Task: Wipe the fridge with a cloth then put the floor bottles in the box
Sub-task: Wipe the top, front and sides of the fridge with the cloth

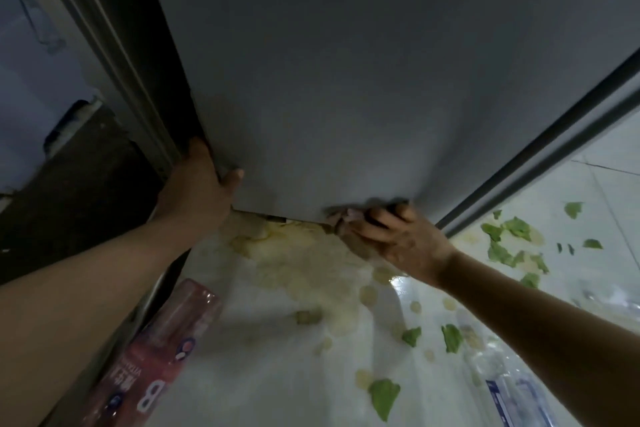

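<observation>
Low: right hand [394, 236] wiping fridge [346, 80] bottom edge.

- A home kitchen, seen low down by the floor.
- A grey fridge [346, 80] door fills the view.
- Pale glossy floor tiles [609, 156] carry lettuce scraps [384, 395], a yellowish spill [311, 267] and drink bottles [166, 350].

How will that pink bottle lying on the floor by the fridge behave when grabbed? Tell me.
The pink bottle lies on its side on the glossy floor, so a nudge will probably roll it. Its clear plastic with a wrap label suggests it is fairly stiff and unlikely to break. How full it is cannot be told, so its weight is uncertain; the floor looks wet, so the grip may slip.
</observation>
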A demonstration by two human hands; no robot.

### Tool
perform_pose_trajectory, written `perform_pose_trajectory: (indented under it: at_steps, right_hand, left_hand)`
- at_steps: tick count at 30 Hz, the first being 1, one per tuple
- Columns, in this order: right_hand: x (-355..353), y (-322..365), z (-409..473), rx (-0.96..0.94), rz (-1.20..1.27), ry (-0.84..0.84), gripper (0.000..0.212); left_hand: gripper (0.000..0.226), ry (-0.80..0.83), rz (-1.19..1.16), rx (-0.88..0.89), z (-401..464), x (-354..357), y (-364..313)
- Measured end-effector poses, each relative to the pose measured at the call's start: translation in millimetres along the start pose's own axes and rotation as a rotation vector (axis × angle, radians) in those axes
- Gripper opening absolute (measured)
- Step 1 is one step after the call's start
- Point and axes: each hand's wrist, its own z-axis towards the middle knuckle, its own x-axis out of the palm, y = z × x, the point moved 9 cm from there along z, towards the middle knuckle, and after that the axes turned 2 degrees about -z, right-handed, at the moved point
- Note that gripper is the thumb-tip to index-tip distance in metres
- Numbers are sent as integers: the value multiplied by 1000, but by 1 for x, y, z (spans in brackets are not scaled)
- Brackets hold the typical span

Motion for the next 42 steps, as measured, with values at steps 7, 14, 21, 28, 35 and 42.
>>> perform_pose_trajectory:
  at_steps: [7,14,21,28,35,42]
  right_hand:
    - [-23,-37,-25,119,62,-56,50]
    - [-22,-69,-64,334,85,-205,42]
    - [-1,-34,-61,42,198,148,50]
    - [-50,-100,-78,331,43,-274,35]
    - [22,-19,-77,28,32,68,57]
    - [50,-7,-87,-106,17,254,60]
  left_hand:
    - [43,-1,21,-9,0,3,5]
    - [44,-7,80,-6,1,3,4]
    - [39,11,51,-44,0,6,12]
    - [40,18,100,-51,2,20,23]
    - [40,52,146,-99,4,30,34]
    - [36,71,149,-47,8,29,33]
